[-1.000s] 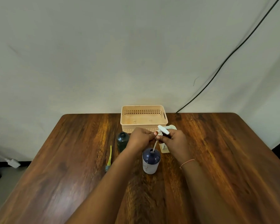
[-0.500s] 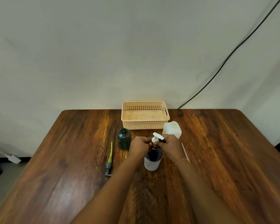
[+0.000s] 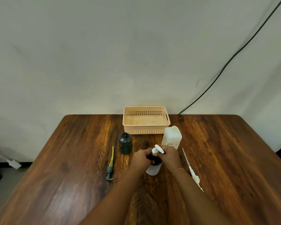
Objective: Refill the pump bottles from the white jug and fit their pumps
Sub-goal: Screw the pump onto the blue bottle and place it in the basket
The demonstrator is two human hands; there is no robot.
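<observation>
one white plastic pump [image 3: 157, 149], right hand [image 3: 170, 157] fingers pinching; left hand [image 3: 141, 157] fingers seemingly gripping dark round bottle [image 3: 153, 168].

Your left hand [image 3: 142, 157] grips the neck of the bottle [image 3: 153, 170] standing mid-table [image 3: 71, 176], and your right hand [image 3: 170, 157] pinches the pump [image 3: 157, 149] at its mouth. A green bottle [image 3: 125, 143] stands just behind your left hand, with a yellow pump [image 3: 110, 164] lying beside it. The jug [image 3: 172, 138] stands behind your right hand, just before the basket [image 3: 146, 120], and a spare pump [image 3: 192, 172] lies to your right.
</observation>
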